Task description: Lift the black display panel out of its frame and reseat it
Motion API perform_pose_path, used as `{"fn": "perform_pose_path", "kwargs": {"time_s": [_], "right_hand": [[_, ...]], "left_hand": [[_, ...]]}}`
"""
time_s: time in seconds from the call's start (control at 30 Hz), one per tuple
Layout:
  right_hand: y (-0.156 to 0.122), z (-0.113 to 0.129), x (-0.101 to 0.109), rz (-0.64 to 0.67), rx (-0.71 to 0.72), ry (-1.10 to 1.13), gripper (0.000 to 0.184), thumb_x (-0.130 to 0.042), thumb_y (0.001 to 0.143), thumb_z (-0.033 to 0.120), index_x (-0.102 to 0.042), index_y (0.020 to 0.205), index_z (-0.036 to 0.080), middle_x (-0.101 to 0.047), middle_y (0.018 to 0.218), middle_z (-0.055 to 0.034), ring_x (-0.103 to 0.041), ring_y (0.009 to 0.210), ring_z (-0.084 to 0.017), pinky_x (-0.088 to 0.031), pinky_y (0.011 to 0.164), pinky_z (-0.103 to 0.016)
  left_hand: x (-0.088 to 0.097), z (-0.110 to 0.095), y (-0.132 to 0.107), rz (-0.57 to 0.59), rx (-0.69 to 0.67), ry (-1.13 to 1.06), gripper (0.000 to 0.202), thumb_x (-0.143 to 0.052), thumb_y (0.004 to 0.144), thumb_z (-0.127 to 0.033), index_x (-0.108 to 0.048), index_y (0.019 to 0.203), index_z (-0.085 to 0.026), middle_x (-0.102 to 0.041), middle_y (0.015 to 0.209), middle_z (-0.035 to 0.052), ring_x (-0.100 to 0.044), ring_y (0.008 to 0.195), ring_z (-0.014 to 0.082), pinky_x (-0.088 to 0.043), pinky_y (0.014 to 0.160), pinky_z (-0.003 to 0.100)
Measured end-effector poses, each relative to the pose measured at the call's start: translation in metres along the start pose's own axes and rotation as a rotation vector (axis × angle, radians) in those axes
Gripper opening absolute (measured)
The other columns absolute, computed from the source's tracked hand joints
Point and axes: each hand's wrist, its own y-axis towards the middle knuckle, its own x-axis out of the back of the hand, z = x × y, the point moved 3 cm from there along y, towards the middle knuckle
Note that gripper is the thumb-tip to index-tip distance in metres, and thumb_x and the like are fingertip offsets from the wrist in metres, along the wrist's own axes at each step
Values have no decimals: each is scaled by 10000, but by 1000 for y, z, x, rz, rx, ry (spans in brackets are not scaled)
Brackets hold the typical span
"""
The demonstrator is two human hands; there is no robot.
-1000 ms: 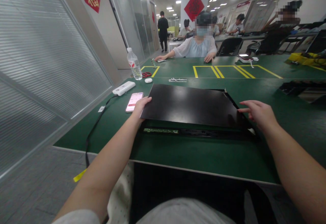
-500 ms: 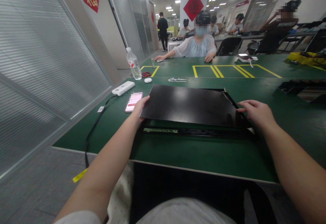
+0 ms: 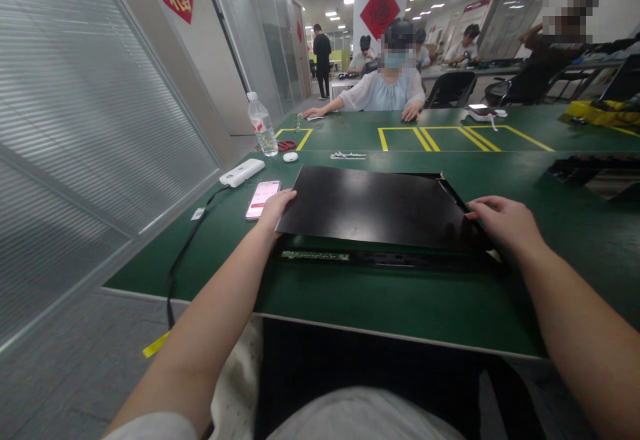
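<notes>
A large black flat panel (image 3: 375, 205) is raised at its near edge above a black frame (image 3: 390, 261) that lies on the green table (image 3: 350, 300). A green circuit strip (image 3: 315, 255) shows in the frame under the panel's near left corner. My left hand (image 3: 274, 210) grips the panel's left edge, thumb on top. At the panel's right edge my right hand (image 3: 503, 223) is closed on it, fingers curled over the rim.
Left of the panel lie a phone (image 3: 263, 199) with a lit screen, a white power bank (image 3: 243, 173) with a black cable, a water bottle (image 3: 261, 125) and red scissors (image 3: 287, 146). Across the table sits a person (image 3: 387, 90) with hands on it. Yellow tape boxes (image 3: 440, 139) mark the far table.
My right hand, open and hovering a second ago, has come down and closed on the panel's right edge. The left hand and panel have hardly moved.
</notes>
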Motion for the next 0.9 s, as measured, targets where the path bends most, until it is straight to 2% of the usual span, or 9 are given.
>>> {"fn": "perform_pose_path", "kwargs": {"time_s": [0.1, 0.23, 0.4, 0.57, 0.9], "right_hand": [[-1, 0, 0, 22, -81, 11, 367, -567, 763, 467, -748, 991, 243, -777, 850, -52, -697, 829, -248, -484, 713, -344], [-3, 7, 2, 5, -28, -113, 359, -560, 771, 473, -766, 962, 249, -753, 804, -55, -679, 868, -273, -463, 753, -363], [-5, 11, 2, -6, 45, -229, 384, -542, 772, 508, -782, 943, 262, -734, 795, -59, -651, 802, -271, -444, 696, -359], [-4, 9, 3, 15, 62, -282, 355, -547, 765, 472, -790, 914, 261, -723, 777, -60, -639, 780, -263, -442, 674, -349], [-3, 10, 7, 16, 19, -187, 233, -603, 717, 407, -769, 777, 255, -738, 738, -45, -653, 769, -242, -462, 688, -341]], "left_hand": [[-2, -2, -3, 27, -4, 25, 108, -663, 821, -154, -755, 875, -166, -766, 755, 28, -737, 779, 218, -566, 704, 287], [-2, -4, -5, 41, -19, 13, 126, -665, 825, -163, -753, 914, -152, -779, 796, 45, -742, 820, 219, -567, 729, 282], [-3, -3, -4, 66, -28, 16, 226, -653, 830, -165, -764, 1024, -136, -798, 866, 58, -748, 920, 242, -569, 820, 309], [0, 2, 1, 93, -47, 39, 273, -688, 791, -170, -772, 1050, -152, -804, 872, 55, -752, 928, 256, -584, 855, 347], [5, 7, 7, 105, -47, 37, 309, -783, 733, -197, -780, 1039, -155, -799, 855, 73, -757, 866, 261, -600, 837, 355]]}}
